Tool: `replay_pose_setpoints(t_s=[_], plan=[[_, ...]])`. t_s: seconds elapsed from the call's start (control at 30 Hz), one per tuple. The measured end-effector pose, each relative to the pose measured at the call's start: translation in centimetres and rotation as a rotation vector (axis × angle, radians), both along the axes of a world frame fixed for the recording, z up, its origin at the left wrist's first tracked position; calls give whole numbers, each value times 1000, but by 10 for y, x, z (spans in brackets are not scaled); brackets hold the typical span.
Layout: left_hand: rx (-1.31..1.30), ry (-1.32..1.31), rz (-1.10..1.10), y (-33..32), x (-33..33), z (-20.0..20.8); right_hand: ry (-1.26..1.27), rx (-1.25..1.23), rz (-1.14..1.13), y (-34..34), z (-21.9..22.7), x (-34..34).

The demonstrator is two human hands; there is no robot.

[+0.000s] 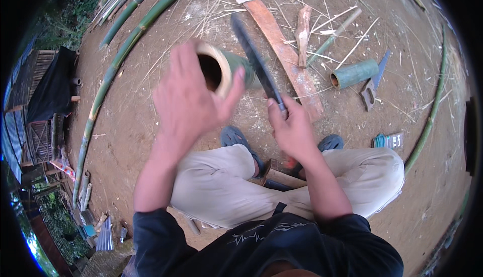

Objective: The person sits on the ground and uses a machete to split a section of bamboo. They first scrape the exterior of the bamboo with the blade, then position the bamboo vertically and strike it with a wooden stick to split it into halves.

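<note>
My left hand [183, 98] grips the near end of a thick bamboo section [235, 65], its fingers and thumb spread around the pale cut rim. The dark hollow of the tube faces the hand, and the green outer wall runs off to the right behind a machete [255, 58]. My right hand [296, 130] is closed round the handle of that machete. The long dark blade points up and to the left, crossing in front of the bamboo; whether it touches the wall I cannot tell. Both hands are slightly blurred.
A reddish plank [274, 35] lies ahead on the dirt, with a short wood piece [303, 32] by it. To the right are another bamboo section [357, 74] and a handsaw [372, 85]. Long green bamboo poles [118, 60] curve along the left. Thin strips and shavings are scattered about.
</note>
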State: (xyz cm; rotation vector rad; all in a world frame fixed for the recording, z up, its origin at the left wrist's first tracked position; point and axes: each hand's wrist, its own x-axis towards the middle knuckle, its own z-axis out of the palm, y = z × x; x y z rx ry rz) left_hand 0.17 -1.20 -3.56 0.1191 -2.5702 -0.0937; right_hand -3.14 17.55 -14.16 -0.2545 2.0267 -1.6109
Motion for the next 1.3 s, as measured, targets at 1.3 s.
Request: replay_pose_setpoints(t_s=[1.3], plan=[[320,1,125,-74,-79,-17,512,-50,-155,-18,-59,10]])
